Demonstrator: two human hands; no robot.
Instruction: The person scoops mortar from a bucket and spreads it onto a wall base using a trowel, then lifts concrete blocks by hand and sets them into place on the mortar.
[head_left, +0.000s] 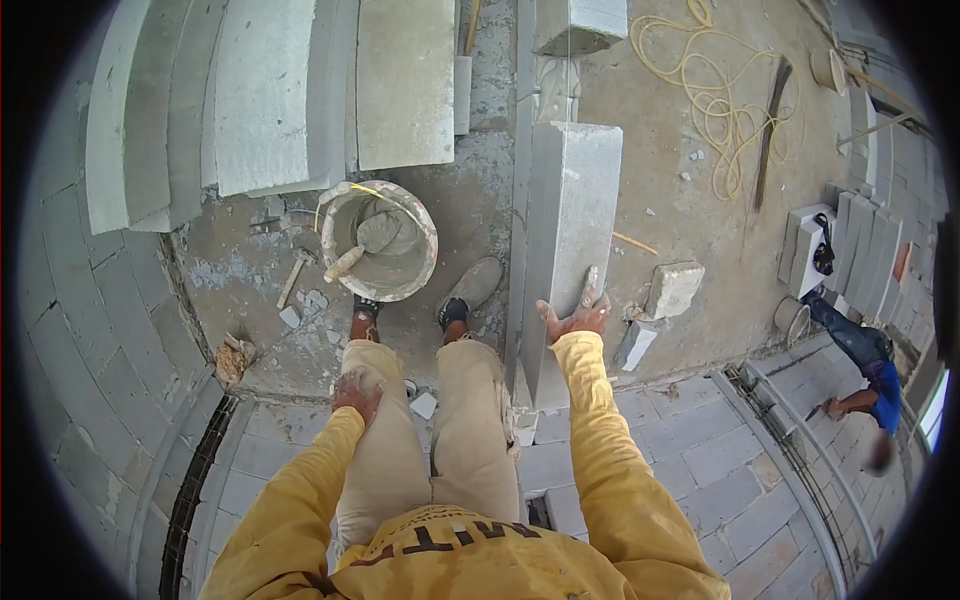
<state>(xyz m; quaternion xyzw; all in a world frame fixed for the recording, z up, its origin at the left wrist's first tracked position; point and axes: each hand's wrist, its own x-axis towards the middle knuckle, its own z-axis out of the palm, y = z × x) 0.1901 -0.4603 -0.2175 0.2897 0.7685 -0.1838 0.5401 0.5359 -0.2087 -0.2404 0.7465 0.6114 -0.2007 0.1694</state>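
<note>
My right hand [578, 318] lies on the top near end of a long pale grey block [580, 210], fingers spread across its surface. That block sits lengthwise on a low course of wall. My left hand [358, 393] rests on my trouser leg near the knee, its fingers laid along the cloth, holding nothing. In front of my feet stands a mortar-crusted bucket [428, 245]. A trowel [378, 231] is in the bucket, its wooden handle leaning over the rim. On the floor left of the bucket lies a hammer [292, 285].
Large blocks [405, 85] stand stacked ahead on the left. Another block [582, 22] sits farther along the wall, with a taut string near it. Right of the wall are a broken block piece [675, 289] and a coiled hose [715, 110]. A co-worker [870, 365] is at far right.
</note>
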